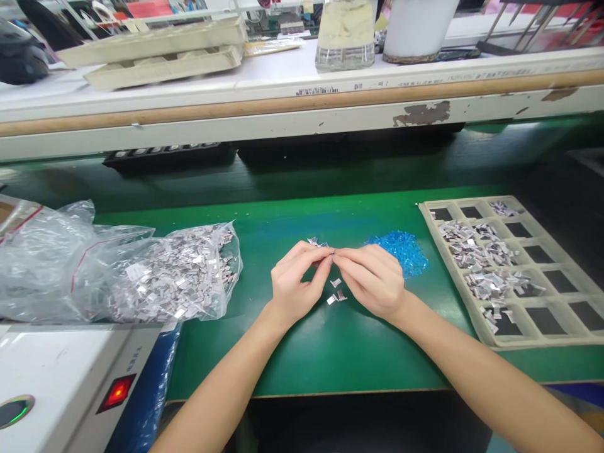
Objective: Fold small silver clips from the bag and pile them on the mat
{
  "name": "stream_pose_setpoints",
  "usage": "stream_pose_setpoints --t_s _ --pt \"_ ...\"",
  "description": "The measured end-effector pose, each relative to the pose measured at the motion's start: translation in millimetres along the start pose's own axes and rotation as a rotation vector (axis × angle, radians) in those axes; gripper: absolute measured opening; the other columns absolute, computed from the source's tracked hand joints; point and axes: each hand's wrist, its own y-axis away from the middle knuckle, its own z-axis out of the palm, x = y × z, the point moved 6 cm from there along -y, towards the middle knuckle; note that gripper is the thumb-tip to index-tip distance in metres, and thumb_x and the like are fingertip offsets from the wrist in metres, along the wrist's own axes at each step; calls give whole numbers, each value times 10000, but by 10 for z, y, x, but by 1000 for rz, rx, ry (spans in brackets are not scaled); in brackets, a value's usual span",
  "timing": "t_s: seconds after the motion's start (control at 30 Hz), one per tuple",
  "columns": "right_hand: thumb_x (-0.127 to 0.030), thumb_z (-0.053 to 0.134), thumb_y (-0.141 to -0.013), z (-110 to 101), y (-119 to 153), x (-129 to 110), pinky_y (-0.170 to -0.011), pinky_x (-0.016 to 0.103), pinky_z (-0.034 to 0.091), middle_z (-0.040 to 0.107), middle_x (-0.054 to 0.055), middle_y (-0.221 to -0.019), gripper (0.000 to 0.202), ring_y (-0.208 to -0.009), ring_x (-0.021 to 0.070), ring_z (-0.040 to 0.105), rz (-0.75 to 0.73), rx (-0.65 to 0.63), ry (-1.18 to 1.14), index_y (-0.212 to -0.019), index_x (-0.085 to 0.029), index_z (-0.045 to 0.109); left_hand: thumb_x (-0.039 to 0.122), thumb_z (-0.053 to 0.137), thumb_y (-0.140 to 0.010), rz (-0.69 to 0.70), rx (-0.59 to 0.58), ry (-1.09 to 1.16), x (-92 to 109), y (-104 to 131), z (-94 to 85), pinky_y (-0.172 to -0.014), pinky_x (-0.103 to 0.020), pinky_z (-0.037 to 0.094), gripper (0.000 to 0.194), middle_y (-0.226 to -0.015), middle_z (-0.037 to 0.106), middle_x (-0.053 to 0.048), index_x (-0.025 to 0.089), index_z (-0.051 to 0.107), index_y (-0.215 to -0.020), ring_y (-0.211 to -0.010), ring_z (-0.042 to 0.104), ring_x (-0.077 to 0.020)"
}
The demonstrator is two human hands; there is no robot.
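Note:
My left hand [301, 277] and my right hand [371, 277] meet fingertip to fingertip over the green work surface [330, 358]. Both are closed in a pinch on something tiny; the fingers hide most of it. Just below the fingertips lie a few small silvery metal pieces [336, 297], and a few more [315, 242] show behind my left fingers. A heap of small blue translucent pieces [401, 251] lies beyond my right hand, close to its knuckles.
On the left lies a clear plastic bag [174, 274] full of silvery pieces, behind a white machine [61, 377] with a lit red switch [116, 393]. At right, a compartment tray [512, 341] holds similar pieces. A raised shelf [264, 126] crosses the back, bearing stacked trays [160, 69].

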Motion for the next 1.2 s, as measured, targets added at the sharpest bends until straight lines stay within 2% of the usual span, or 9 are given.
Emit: stream_pose_setpoints --t_s 0.2,0.47,0.77,1.03,1.2 --pt "-32 657 -941 -5 -22 -9 -698 364 568 784 115 -1137 351 -882 217 736 1 -9 -1 -1258 -182 673 15 702 -911 42 -10 -29 25 1 3 -751 -305 607 299 -987 784 -44 204 728 -1140 -844 709 -160" --pt "-41 670 -931 10 14 12 -722 370 597 777 111 -1170 371 -889 220 737 14 -8 -30 -1271 -191 674 56 690 -941 -15 0 -6 -5 -3 4 -708 -284 600 242 -966 781 -37 210 737 -1121 -808 702 -147" --pt "-38 628 -956 2 -43 -20 -726 355 601 778 122 -1137 331 -885 213 730 6 -22 9 -1253 -174 682 91 659 -974 29 -35 -74 12 1 15 -752 -321 620 227 -988 786 -51 211 723 -1156 -853 712 -166" --pt "-38 609 -948 30 -3 6 -780 372 626 761 137 -1193 434 -943 229 729 20 -42 -9 -1360 -168 637 131 680 -971 -78 -56 21 -54 -11 19 -724 -309 586 182 -961 763 -54 204 735 -1128 -802 661 -154" --pt "-63 574 -962 59 26 50 -786 393 635 748 121 -1230 487 -969 236 734 63 -73 -35 -1421 -221 619 188 704 -962 -187 -83 89 -123 8 28 -742 -332 581 184 -978 757 -66 207 741 -1141 -805 653 -166"
